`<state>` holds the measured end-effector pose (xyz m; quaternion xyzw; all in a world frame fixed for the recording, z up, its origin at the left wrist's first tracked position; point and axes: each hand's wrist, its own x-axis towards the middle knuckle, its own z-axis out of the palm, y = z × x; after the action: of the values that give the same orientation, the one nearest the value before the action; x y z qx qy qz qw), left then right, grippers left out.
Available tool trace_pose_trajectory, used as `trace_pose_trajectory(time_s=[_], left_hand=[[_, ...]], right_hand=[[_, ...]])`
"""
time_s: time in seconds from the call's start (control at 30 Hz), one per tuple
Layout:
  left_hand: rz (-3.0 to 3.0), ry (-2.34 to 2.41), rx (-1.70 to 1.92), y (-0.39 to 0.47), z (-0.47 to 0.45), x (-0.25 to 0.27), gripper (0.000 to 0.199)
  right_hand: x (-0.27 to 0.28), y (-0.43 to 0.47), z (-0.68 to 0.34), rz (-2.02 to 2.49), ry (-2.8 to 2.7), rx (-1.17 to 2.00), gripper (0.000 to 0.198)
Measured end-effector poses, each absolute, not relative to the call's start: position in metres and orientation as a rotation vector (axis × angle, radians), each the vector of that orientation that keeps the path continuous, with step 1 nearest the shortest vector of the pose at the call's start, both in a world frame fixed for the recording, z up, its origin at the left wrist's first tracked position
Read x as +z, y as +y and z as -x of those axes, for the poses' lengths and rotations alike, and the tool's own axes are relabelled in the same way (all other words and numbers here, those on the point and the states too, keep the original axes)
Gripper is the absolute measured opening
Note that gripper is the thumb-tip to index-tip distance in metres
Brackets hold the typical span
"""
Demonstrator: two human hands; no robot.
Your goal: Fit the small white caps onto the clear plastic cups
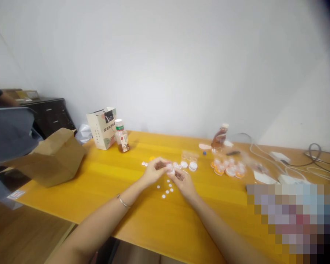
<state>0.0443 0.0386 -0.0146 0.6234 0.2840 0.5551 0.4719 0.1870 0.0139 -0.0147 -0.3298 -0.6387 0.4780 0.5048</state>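
Observation:
A small white round piece [171, 169], perhaps a cap or little container, is held between my two hands above the table. My left hand [155, 169] pinches it from the left, thumb and fingers closed. From the right, my right hand [183, 182] grips its lower side with closed fingertips. Its exact kind is too blurred to tell. Several flat white discs [163, 196] lie scattered on the wood below my hands. Just beyond the right hand sit stacked white round lids [193, 166] beside a clear plastic tray [189, 156].
On the left of the table [79, 205] are an open cardboard box [60, 157], a paper bag [100, 128] and a white-capped bottle [122, 136]. To the right are orange-and-white round containers [229, 168], a brown bottle [219, 137] and cables [266, 157]. Another person's arm [5, 99] shows far left.

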Motion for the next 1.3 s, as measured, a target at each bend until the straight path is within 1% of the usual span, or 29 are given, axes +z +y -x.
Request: trace_pose_trajectory(time_s=[0.23, 0.3, 0.4, 0.5, 0.57, 0.63, 0.77, 0.93, 1.07, 1.3], left_hand=[[-1.611, 0.805, 1.464, 0.035, -0.047, -0.015, 0.022], [-1.591, 0.756, 1.397, 0.036, -0.045, -0.014, 0.022], [-1.464, 0.567, 1.222, 0.036, -0.04, -0.01, 0.026], [-1.306, 0.4, 1.064, 0.033, -0.036, -0.006, 0.03], [-1.26, 0.358, 1.019, 0.032, -0.036, -0.004, 0.031], [-1.275, 0.382, 1.065, 0.033, -0.038, -0.006, 0.033], [-1.366, 0.569, 1.278, 0.039, -0.04, -0.011, 0.038], [-1.309, 0.499, 1.143, 0.04, -0.034, -0.007, 0.039], [-1.403, 0.577, 1.264, 0.039, -0.035, -0.007, 0.042], [-1.471, 0.53, 1.177, 0.036, -0.038, -0.004, 0.037]], right_hand=[[-0.015, 0.012, -0.187, 0.946, -1.55, 0.997, 0.029], [-0.015, 0.012, -0.188, 0.892, -1.534, 1.077, 0.026], [-0.016, 0.013, -0.191, 0.759, -1.481, 1.327, 0.02], [-0.018, 0.013, -0.192, 0.666, -1.382, 1.564, 0.022], [-0.019, 0.014, -0.192, 0.637, -1.346, 1.609, 0.022], [-0.018, 0.015, -0.192, 0.646, -1.364, 1.563, 0.021], [-0.017, 0.017, -0.193, 0.698, -1.433, 1.463, 0.021], [-0.016, 0.018, -0.195, 0.742, -1.425, 1.44, 0.025], [-0.016, 0.018, -0.194, 0.765, -1.556, 1.401, 0.025], [-0.018, 0.016, -0.193, 0.767, -1.626, 1.403, 0.034]])
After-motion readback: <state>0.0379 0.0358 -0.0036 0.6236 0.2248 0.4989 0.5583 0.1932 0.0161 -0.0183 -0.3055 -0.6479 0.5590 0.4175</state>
